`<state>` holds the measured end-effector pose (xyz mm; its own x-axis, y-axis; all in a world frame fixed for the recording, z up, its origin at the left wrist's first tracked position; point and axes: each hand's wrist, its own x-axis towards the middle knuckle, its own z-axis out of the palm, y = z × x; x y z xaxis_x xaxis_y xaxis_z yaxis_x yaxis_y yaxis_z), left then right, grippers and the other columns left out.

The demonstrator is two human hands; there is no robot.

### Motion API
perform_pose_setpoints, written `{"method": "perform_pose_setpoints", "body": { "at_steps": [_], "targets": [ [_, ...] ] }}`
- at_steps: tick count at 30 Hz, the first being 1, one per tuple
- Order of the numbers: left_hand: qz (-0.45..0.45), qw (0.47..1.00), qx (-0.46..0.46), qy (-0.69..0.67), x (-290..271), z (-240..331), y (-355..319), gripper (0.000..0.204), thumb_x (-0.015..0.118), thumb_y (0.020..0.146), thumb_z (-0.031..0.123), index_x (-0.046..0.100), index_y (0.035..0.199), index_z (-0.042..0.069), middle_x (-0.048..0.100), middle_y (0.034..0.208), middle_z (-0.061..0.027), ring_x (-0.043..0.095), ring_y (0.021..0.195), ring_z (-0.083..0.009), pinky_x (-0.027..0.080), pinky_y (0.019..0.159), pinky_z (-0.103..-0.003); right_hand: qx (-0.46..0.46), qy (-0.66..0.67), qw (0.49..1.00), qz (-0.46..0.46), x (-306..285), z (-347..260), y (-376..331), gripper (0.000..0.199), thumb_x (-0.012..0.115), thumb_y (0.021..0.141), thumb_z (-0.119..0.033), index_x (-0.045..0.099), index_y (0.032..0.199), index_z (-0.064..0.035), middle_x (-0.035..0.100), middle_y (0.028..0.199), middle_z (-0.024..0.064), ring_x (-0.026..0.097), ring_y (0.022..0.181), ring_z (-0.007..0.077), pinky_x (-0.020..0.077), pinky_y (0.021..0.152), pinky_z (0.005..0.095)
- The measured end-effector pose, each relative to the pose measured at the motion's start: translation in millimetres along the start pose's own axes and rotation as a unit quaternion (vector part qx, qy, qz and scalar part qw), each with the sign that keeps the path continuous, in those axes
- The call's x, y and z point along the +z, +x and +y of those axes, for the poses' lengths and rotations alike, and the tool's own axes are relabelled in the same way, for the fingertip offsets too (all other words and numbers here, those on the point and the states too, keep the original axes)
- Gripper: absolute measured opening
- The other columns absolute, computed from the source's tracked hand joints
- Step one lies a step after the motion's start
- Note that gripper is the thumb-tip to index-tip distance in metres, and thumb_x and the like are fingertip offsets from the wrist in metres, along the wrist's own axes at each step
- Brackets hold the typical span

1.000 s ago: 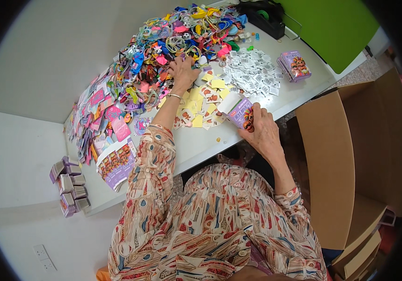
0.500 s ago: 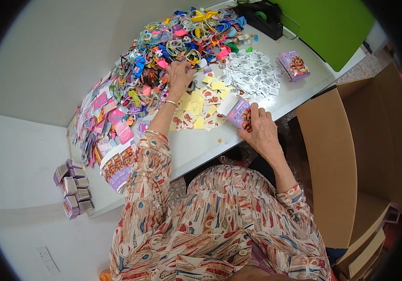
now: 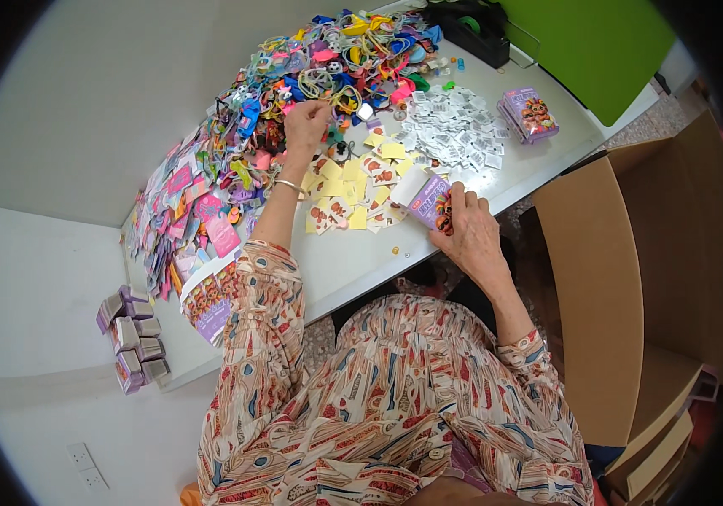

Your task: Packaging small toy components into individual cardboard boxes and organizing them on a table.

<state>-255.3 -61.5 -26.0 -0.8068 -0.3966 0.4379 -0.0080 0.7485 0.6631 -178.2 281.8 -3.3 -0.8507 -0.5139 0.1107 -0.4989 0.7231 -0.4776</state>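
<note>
My right hand (image 3: 473, 229) grips a small purple printed box (image 3: 431, 205) at the table's front edge, its white flap sticking up at the left. Over the near side of a heap of small colourful toys and cords (image 3: 311, 72), my left hand (image 3: 304, 133) has its fingertips pinched together. Whatever is between them is too small or hidden to make out. Just right of that wrist lie yellow and white picture cards (image 3: 346, 192) in a loose spread. Beyond the box is a pile of small white printed packets (image 3: 454, 126).
Closed purple boxes (image 3: 530, 116) are stacked at the back right, near a black tape dispenser (image 3: 473, 32). Flat cartons (image 3: 209, 305) and pink cards (image 3: 182, 207) lie left. Several purple boxes (image 3: 132, 337) sit past the left edge. A large cardboard box (image 3: 597, 304) stands at right.
My left hand has drawn back slightly leftward on the toy heap, its fingers now pinched together. My right hand and the purple box have barely moved.
</note>
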Motion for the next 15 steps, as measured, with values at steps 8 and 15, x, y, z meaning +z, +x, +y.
{"method": "perform_pose_setpoints", "body": {
  "at_steps": [8, 15],
  "targets": [
    [-0.067, 0.969, 0.113, 0.209, 12, 1, -24, 0.014, 0.062, 0.077, 0.013, 0.068, 0.076, 0.0, 0.065, 0.079, -0.0177, 0.064, 0.073, -0.0351, 0.051, 0.066, -0.044, -0.005, 0.006, 1.0, 0.003, -1, -1, 0, 0.069, 0.078, 0.065, -0.018, 0.041, 0.12, 0.0032, 0.056, 0.096, 0.0206, 0.056, 0.089, 0.0382, 0.0502, 0.074, 0.0453],
    [-0.073, 0.972, 0.129, 0.182, 20, -13, -28, 0.007, 0.06, 0.073, 0.003, 0.067, 0.075, 0.001, 0.059, 0.081, -0.0216, 0.058, 0.082, -0.0374, 0.05, 0.069, -0.045, -0.003, 0.004, 1.0, 0.003, 0, -1, 1, 0.067, 0.078, 0.065, -0.017, 0.042, 0.117, 0.003, 0.056, 0.095, 0.0207, 0.057, 0.088, 0.0386, 0.0505, 0.073, 0.0458]
  ]
}}
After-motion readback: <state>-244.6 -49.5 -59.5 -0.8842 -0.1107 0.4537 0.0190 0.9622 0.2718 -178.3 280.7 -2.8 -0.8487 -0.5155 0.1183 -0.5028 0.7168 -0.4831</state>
